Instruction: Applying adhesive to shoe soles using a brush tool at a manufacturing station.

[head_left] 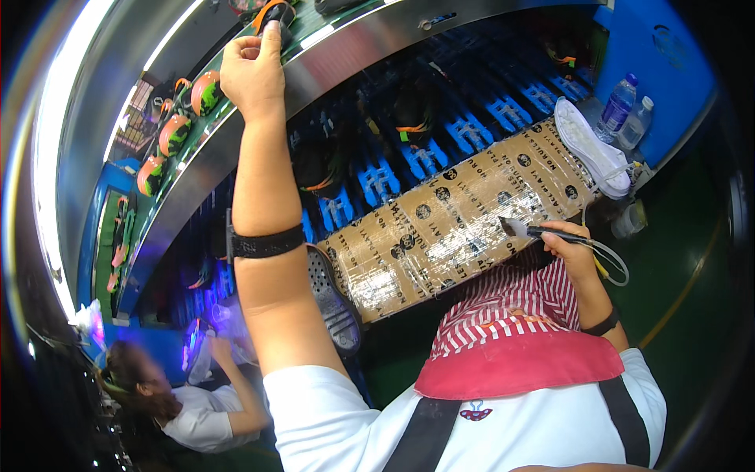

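Glossy cardboard (pixel 452 224), bristly brush (pixel 538 232) in right hand (pixel 572 245)

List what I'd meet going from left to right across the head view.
Row of orange-and-green shoes, left hand, dark perforated shoe, brush tip, right hand, purple-capped bottle.

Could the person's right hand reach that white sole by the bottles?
Probably yes: the white sole lies near the right hand, with little seeming to block the way, though that hand holds a brush.
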Demonstrator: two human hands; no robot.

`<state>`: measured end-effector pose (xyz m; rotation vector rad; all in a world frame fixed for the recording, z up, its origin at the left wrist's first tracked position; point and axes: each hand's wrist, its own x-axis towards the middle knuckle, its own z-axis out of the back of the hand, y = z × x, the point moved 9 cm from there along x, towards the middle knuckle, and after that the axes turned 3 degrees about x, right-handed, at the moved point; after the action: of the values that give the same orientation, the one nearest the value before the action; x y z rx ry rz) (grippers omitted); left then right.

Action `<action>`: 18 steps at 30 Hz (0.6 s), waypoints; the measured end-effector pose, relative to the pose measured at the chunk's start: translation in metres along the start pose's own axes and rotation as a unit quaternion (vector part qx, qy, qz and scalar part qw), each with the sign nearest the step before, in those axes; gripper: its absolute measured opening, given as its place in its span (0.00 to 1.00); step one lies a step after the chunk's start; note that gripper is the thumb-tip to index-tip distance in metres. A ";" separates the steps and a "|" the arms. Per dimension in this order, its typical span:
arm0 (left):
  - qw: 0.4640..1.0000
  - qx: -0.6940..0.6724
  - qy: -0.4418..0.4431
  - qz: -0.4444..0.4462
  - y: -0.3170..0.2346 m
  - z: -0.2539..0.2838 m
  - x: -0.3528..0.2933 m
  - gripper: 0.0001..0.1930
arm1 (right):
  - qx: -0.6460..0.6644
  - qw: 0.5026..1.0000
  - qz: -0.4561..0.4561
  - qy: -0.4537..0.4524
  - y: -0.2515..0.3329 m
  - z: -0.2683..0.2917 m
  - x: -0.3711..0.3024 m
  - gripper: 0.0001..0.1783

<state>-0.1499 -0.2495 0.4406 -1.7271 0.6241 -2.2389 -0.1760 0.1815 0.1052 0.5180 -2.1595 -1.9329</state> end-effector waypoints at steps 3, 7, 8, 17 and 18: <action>0.984 0.172 0.031 -0.034 0.000 -0.013 0.019 0.20 | 0.014 1.000 0.003 -0.009 0.001 -0.002 -0.002 0.12; 0.964 0.234 0.114 -0.058 0.013 -0.040 0.031 0.16 | 0.002 1.000 -0.011 -0.012 -0.009 -0.009 -0.007 0.12; 0.977 0.142 0.159 0.011 0.031 -0.046 0.030 0.16 | -0.001 1.000 -0.008 -0.004 -0.009 -0.013 -0.008 0.12; 0.849 0.466 0.225 -0.105 0.098 0.007 0.063 0.21 | -0.020 1.000 -0.006 -0.014 -0.006 -0.015 -0.009 0.12; 0.830 0.498 0.219 -0.124 0.102 0.017 0.066 0.19 | -0.021 1.000 -0.007 -0.018 -0.005 -0.016 -0.008 0.12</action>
<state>-0.1574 -0.3711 0.4522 -0.7842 -0.6827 -2.4120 -0.1620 0.1695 0.1028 0.4967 -2.1383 -2.0054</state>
